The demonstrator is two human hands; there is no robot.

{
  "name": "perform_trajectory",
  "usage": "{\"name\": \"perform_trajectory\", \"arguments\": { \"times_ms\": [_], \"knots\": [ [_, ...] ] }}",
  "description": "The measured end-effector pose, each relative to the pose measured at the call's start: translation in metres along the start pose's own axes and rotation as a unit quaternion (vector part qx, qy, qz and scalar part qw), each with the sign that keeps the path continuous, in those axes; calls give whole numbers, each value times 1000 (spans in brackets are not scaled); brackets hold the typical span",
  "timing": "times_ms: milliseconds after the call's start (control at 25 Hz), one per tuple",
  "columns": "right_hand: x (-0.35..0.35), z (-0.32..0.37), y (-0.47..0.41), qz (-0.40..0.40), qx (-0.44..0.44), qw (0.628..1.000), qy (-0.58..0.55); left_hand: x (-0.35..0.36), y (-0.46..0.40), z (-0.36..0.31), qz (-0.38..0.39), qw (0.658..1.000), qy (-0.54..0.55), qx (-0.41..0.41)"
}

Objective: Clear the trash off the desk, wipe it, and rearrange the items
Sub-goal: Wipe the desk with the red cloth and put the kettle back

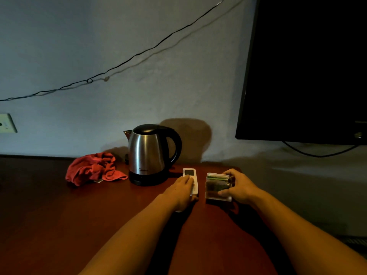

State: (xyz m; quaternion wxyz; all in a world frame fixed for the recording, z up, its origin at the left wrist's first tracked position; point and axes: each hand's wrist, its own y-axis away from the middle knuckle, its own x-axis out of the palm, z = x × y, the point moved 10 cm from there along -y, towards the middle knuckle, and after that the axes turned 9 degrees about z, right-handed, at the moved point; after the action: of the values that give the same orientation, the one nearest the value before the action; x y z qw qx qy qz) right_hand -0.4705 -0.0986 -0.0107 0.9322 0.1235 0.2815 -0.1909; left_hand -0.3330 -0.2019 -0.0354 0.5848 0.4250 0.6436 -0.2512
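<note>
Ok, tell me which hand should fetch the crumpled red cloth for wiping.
Left. The left hand rests on the white remote control, on the side of the steel kettle where the crumpled red cloth lies; the right hand grips the clear packet holder, farther away.

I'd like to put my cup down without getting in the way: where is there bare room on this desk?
Bare wood lies left of the red cloth and across the near desk in front of the cloth and kettle. The far right end is crowded: the left hand rests on the remote, the right hand holds a small box.
</note>
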Motion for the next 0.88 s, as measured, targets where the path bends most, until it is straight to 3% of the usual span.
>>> {"name": "perform_trajectory", "arguments": {
  "times_ms": [360, 680, 800, 880],
  "knots": [
    [-17, -6, -3, -6, -3, 1000, -6, 2, -19, 4, 2, 1000, 21, -13],
    [-23, -8, 3, -13, -2, 1000, -7, -2, -25, 1, -25, 998, -45, -46],
    [-25, -6, 1, -30, -8, 999, -24, -22, -25, -13, -105, 989, 105, -8],
    [-24, -6, -2, -37, -8, 999, -38, -32, -26, -22, -124, 961, 246, 32]
  ]
}}
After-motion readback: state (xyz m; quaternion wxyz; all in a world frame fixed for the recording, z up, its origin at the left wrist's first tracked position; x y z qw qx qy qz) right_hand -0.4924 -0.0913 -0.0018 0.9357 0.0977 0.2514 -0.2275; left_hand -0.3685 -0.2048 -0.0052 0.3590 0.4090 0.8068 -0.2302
